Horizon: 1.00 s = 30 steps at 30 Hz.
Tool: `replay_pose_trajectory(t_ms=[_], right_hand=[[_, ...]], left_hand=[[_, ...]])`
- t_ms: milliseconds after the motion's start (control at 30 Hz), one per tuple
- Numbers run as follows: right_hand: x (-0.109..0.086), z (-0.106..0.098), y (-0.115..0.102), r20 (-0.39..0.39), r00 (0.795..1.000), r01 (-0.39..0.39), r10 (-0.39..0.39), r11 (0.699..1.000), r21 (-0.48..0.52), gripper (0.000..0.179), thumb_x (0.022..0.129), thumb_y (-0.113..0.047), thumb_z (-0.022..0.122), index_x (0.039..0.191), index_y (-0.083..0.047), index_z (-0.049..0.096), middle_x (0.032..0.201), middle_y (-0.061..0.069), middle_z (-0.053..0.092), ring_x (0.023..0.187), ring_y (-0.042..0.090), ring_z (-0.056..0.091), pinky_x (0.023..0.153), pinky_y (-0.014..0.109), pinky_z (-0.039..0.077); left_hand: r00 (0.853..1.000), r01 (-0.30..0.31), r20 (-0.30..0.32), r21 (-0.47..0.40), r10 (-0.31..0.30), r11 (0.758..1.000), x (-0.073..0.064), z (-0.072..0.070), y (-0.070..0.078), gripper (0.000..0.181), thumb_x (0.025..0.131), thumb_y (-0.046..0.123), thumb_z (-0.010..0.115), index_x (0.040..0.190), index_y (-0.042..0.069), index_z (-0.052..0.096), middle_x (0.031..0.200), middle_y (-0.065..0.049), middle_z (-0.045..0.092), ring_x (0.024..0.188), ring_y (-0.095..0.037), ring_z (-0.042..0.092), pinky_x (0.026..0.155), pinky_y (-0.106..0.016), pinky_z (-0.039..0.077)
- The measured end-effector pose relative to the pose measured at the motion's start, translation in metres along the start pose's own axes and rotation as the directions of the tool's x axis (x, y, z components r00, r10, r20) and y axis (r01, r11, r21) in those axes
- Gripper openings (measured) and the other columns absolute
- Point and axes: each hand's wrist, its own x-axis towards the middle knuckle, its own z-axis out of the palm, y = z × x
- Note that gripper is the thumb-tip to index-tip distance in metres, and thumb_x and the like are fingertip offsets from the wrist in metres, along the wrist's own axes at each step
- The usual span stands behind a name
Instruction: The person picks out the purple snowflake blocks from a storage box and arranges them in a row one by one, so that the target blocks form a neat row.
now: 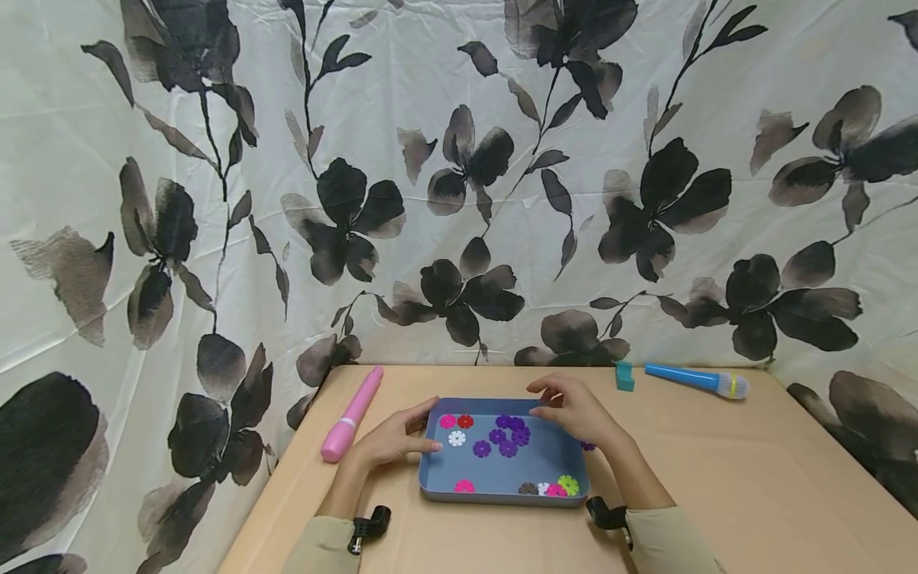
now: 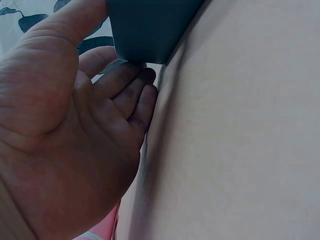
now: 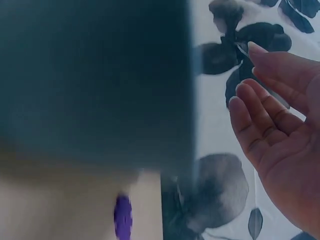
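Note:
A shallow blue-grey tray (image 1: 473,461) holds small flower-shaped pieces. Purple flowers (image 1: 508,434) cluster in its middle. Near its far left corner are a pink flower (image 1: 448,421), a red flower (image 1: 464,421) and a white flower (image 1: 457,438). My left hand (image 1: 390,438) grips the tray's left side, thumb at the rim and fingers beneath, as the left wrist view shows. My right hand (image 1: 574,405) hovers over the tray's far right corner, fingers loosely bent, with nothing visible between them in the right wrist view. A loose purple flower (image 3: 123,217) lies on the table right of the tray.
Along the tray's near wall lie another pink flower (image 1: 464,485) and a lime-green flower (image 1: 568,485). A pink toy microphone (image 1: 351,414) is to the left on the table (image 1: 739,478). A teal block (image 1: 625,376) and a blue toy microphone (image 1: 696,381) lie at the back right, before a floral curtain (image 1: 445,159).

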Motion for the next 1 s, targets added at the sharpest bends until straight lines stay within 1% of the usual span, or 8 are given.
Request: replay_pose_trajectory(t_ms=[67, 167, 267, 367, 500, 600, 800, 1000], right_hand=[[0.003, 0.006, -0.004, 0.01, 1.0, 0.003, -0.003, 1.0, 0.002, 0.032, 0.089, -0.01, 0.082, 0.12, -0.01, 0.074, 0.118, 0.009, 0.073, 0.098, 0.024, 0.068, 0.087, 0.032, 0.06], [0.006, 0.016, -0.007, 0.014, 1.0, -0.01, 0.01, 1.0, -0.013, 0.029, 0.089, -0.009, 0.081, 0.118, -0.008, 0.074, 0.114, 0.009, 0.073, 0.095, 0.02, 0.067, 0.086, 0.033, 0.06], [0.006, 0.026, -0.009, 0.019, 0.999, -0.026, 0.027, 0.999, -0.024, 0.027, 0.089, -0.007, 0.081, 0.115, -0.007, 0.074, 0.11, 0.006, 0.072, 0.092, 0.016, 0.066, 0.082, 0.029, 0.059], [0.005, 0.034, -0.009, 0.047, 0.999, -0.027, 0.028, 0.999, -0.023, 0.027, 0.089, -0.007, 0.081, 0.115, -0.007, 0.074, 0.109, 0.006, 0.071, 0.091, 0.015, 0.064, 0.078, 0.024, 0.057], [0.003, 0.041, -0.008, 0.109, 0.994, -0.007, 0.008, 1.0, -0.012, 0.03, 0.09, -0.007, 0.081, 0.119, -0.003, 0.073, 0.111, 0.013, 0.071, 0.092, 0.019, 0.065, 0.075, 0.023, 0.057], [0.002, 0.046, -0.006, 0.157, 0.988, 0.007, -0.002, 1.0, -0.028, 0.032, 0.091, -0.008, 0.08, 0.121, -0.001, 0.072, 0.113, 0.017, 0.07, 0.094, 0.024, 0.065, 0.075, 0.023, 0.057], [-0.002, 0.053, -0.001, 0.237, 0.971, 0.034, -0.008, 0.994, -0.105, 0.029, 0.091, -0.009, 0.08, 0.119, -0.005, 0.073, 0.104, 0.008, 0.07, 0.087, 0.016, 0.059, 0.068, 0.022, 0.051], [-0.003, 0.056, -0.002, 0.256, 0.967, 0.026, 0.007, 0.992, -0.126, 0.022, 0.091, -0.009, 0.08, 0.112, -0.007, 0.075, 0.098, 0.004, 0.068, 0.081, 0.013, 0.054, 0.065, 0.021, 0.048]], left_hand=[[1.0, -0.003, 0.001, -0.002, 0.003, 1.0, 0.0, 0.0, 0.0, 0.098, 0.09, 0.027, 0.083, 0.165, 0.006, 0.024, 0.172, -0.013, 0.027, 0.157, -0.035, 0.029, 0.129, -0.05, 0.024], [1.0, -0.005, 0.002, -0.003, 0.005, 1.0, 0.001, 0.0, 0.0, 0.098, 0.09, 0.027, 0.083, 0.165, 0.006, 0.024, 0.172, -0.013, 0.027, 0.157, -0.035, 0.029, 0.129, -0.049, 0.024], [1.0, -0.002, 0.001, -0.001, 0.002, 1.0, 0.001, -0.001, -0.001, 0.098, 0.09, 0.027, 0.083, 0.166, 0.007, 0.025, 0.172, -0.012, 0.027, 0.157, -0.034, 0.029, 0.129, -0.049, 0.024], [1.0, -0.001, -0.001, 0.001, 0.001, 1.0, 0.0, -0.001, -0.001, 0.097, 0.09, 0.028, 0.084, 0.166, 0.008, 0.025, 0.172, -0.011, 0.028, 0.158, -0.033, 0.029, 0.129, -0.049, 0.024], [1.0, -0.003, 0.002, -0.001, 0.003, 1.0, 0.0, -0.001, -0.002, 0.097, 0.09, 0.028, 0.083, 0.166, 0.008, 0.025, 0.172, -0.011, 0.028, 0.158, -0.034, 0.029, 0.129, -0.049, 0.024], [1.0, -0.001, 0.002, -0.005, 0.001, 1.0, 0.0, -0.001, -0.003, 0.097, 0.09, 0.028, 0.083, 0.166, 0.009, 0.025, 0.172, -0.011, 0.028, 0.158, -0.034, 0.029, 0.13, -0.049, 0.024], [1.0, -0.004, 0.005, -0.01, 0.004, 1.0, 0.002, -0.001, -0.004, 0.097, 0.09, 0.028, 0.083, 0.166, 0.009, 0.025, 0.172, -0.011, 0.027, 0.157, -0.034, 0.029, 0.129, -0.049, 0.024], [1.0, 0.005, 0.004, -0.014, -0.005, 1.0, 0.001, 0.0, -0.003, 0.097, 0.09, 0.026, 0.083, 0.166, 0.009, 0.025, 0.172, -0.011, 0.027, 0.158, -0.034, 0.029, 0.129, -0.049, 0.024]])
